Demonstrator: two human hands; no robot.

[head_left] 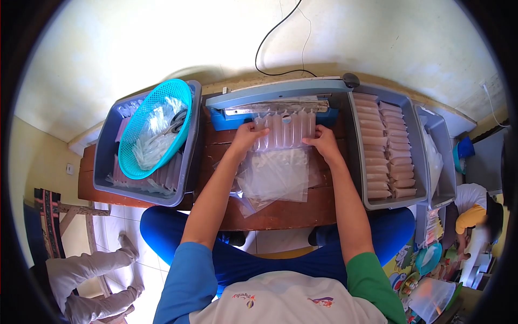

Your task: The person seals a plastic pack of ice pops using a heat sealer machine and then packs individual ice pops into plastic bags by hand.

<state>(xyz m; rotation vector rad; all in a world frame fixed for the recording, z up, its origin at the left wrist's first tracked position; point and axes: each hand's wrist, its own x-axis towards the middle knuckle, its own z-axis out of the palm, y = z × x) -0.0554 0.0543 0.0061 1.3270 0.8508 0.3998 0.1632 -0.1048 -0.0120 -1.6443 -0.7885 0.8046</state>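
A clear plastic bag holding a row of pale pink filled tubes (286, 132) lies across the front of a blue impulse sealer (222, 120). My left hand (250, 137) grips its left edge, thumb on top. At the right edge, my right hand (324, 142) pinches it the same way. The far end of the bag reaches the sealer's metal bar, under the raised sealer arm (280, 93). Flat clear plastic bags (278, 175) lie in a loose stack just below the tubes, between my forearms.
Left on the brown table (318, 210) stands a grey tub (102, 156) with a turquoise basket (125, 154) of plastic and scissors (178, 121). At right, a grey tray (421, 178) holds stacked pink packs (375, 146). Other people sit at both sides.
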